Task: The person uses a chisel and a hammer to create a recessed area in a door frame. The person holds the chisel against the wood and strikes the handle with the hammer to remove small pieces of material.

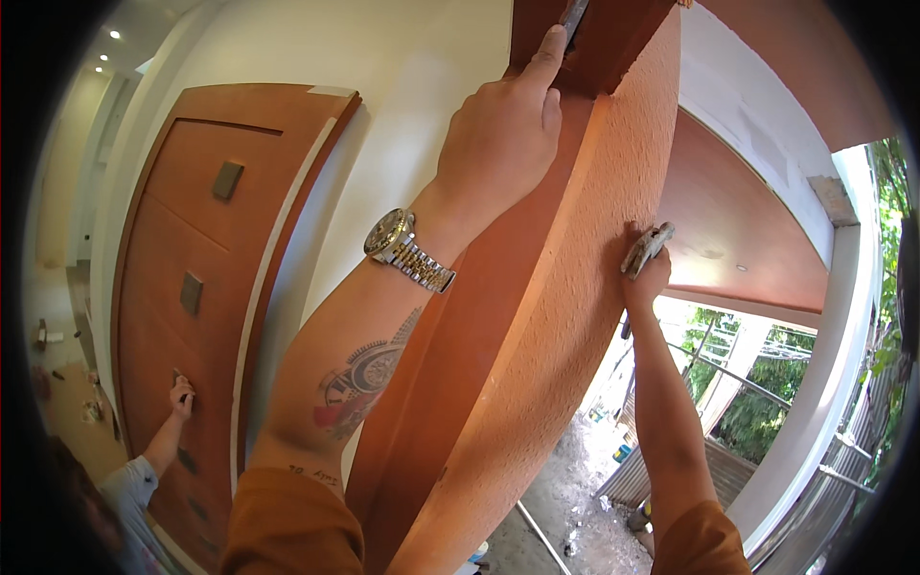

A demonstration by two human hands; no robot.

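Textured orange wall edge runs between the person's two forearms, from near the top down to the lower middle, with a smooth reddish-brown frame along its left side. Right hand is closed around a pale grey, rough-surfaced object at the wall edge's right border; its exact kind is unclear. Left hand is raised near a dark red-brown beam, index finger along a narrow grey strip; the other fingers are hidden, so I cannot tell whether they grip it. A two-tone metal wristwatch circles the left wrist. Farther left stands a reddish-brown panelled door with grey square insets, where a co-worker's hand is near its surface. At right, corrugated metal sheets stand outdoors.
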